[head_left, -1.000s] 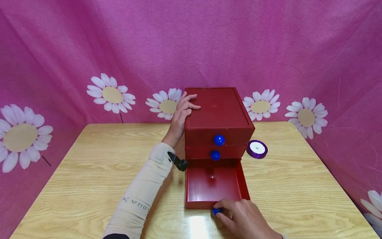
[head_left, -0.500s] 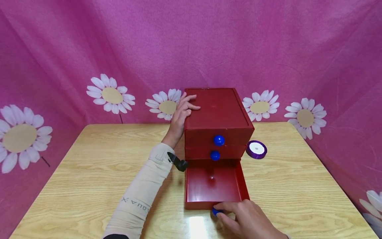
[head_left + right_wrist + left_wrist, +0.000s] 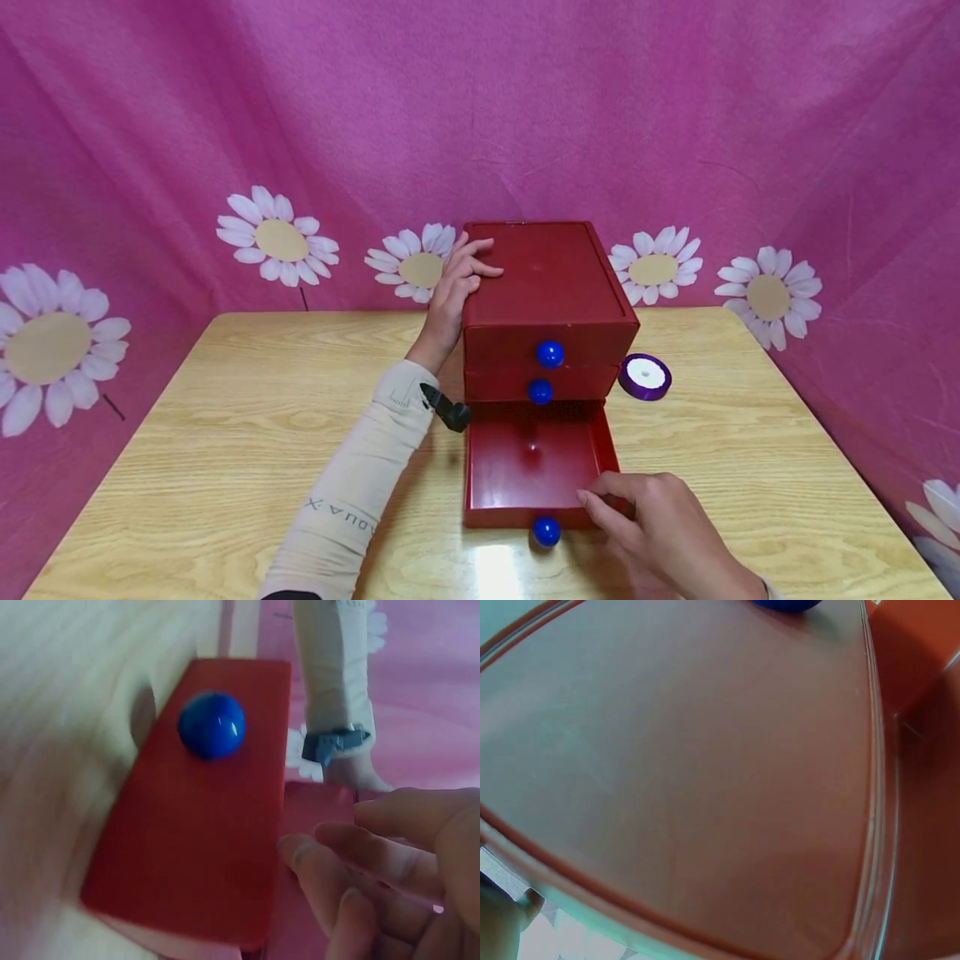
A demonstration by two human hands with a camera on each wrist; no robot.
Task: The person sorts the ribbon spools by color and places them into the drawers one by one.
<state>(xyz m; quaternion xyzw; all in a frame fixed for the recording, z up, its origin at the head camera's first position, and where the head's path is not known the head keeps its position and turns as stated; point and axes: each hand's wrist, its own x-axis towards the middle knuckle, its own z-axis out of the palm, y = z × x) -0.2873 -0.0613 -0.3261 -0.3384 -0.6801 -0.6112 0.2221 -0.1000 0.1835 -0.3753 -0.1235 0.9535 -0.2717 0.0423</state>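
A red drawer cabinet [image 3: 551, 275] stands on the table, its bottom drawer [image 3: 525, 467] pulled out and bare inside. Two blue knobs show on the upper drawers, and the bottom drawer's round blue knob [image 3: 546, 532] sits on its front. My left hand [image 3: 453, 300] rests on the cabinet's upper left edge, fingers over the top. Just right of the bottom knob, my right hand [image 3: 660, 517] hovers by the drawer's front right corner, fingers loosely bent and holding nothing. The right wrist view shows the same blue knob [image 3: 211, 725] apart from the fingers [image 3: 322, 877].
A purple ribbon spool [image 3: 645, 377] with a white centre lies right of the cabinet. Wooden table surface [image 3: 300, 400] surrounds the cabinet. A pink curtain [image 3: 480, 108] printed with daisies hangs behind.
My right hand has let go of the bottom drawer's blue knob and moved up and to the right. The left hand and the drawer have stayed in place.
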